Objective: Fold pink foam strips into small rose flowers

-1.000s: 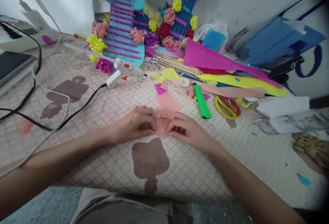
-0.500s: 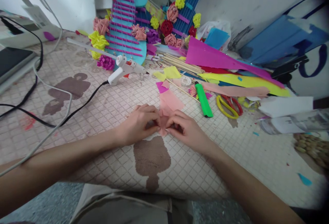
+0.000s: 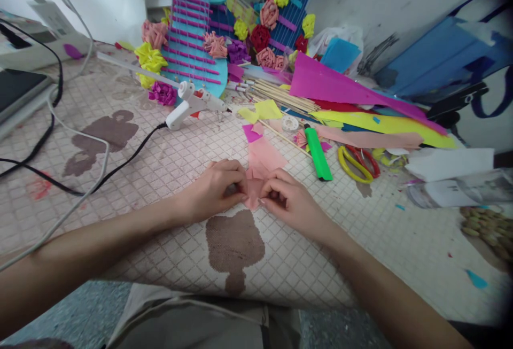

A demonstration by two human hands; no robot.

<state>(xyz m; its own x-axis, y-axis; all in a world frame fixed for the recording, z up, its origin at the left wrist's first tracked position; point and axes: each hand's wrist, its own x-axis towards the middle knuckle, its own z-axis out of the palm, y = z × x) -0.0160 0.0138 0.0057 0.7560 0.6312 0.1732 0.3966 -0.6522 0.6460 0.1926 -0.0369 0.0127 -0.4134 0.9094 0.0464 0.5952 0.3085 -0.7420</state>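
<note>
Between my hands is a small piece of pink crepe paper (image 3: 253, 193), held low over the patterned tablecloth. My left hand (image 3: 218, 184) pinches its left edge between thumb and fingers. On the other edge, my right hand (image 3: 285, 198) has a pinch of the same paper, fingers curled. Just beyond them lie a flat pink paper sheet (image 3: 264, 154) and a magenta scrap (image 3: 253, 132). The paper's folds are partly hidden by my fingertips.
A white glue gun (image 3: 196, 104) with a black cord lies at the back left. To the right are a green utility knife (image 3: 318, 154), scissors (image 3: 355, 164), and wooden sticks (image 3: 280, 94). Behind stand blue panels with paper flowers (image 3: 260, 38). A clear bottle (image 3: 460, 187) lies far right.
Both hands keep their pinch on the pink paper and have barely moved; the paper between them looks slightly more spread. The whole view has shifted a little.
</note>
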